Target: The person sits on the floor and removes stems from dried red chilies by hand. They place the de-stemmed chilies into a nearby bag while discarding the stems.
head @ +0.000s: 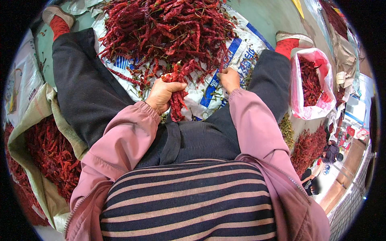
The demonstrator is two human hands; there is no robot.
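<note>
A large heap of dried red chili peppers [169, 27] lies on a white woven plastic sheet with blue print [208, 93] between the spread legs. My left hand [162, 95] is closed around a bunch of dried chilies [178, 104], some jutting above the thumb and others hanging below. To the right, my right hand [229, 79] is at the lower right edge of the heap, with its fingers curled near a chili; whether they pinch it cannot be told. Loose chilies and bits of green stem are scattered on the sheet around both hands.
A pink and white plastic bag [328, 90] of chilies stands beside the right leg. An open woven sack [28, 132] of chilies is at the left. More chilies [310, 147] and a pile of stems [286, 129] lie at the right. Two people [331, 152] are farther off there.
</note>
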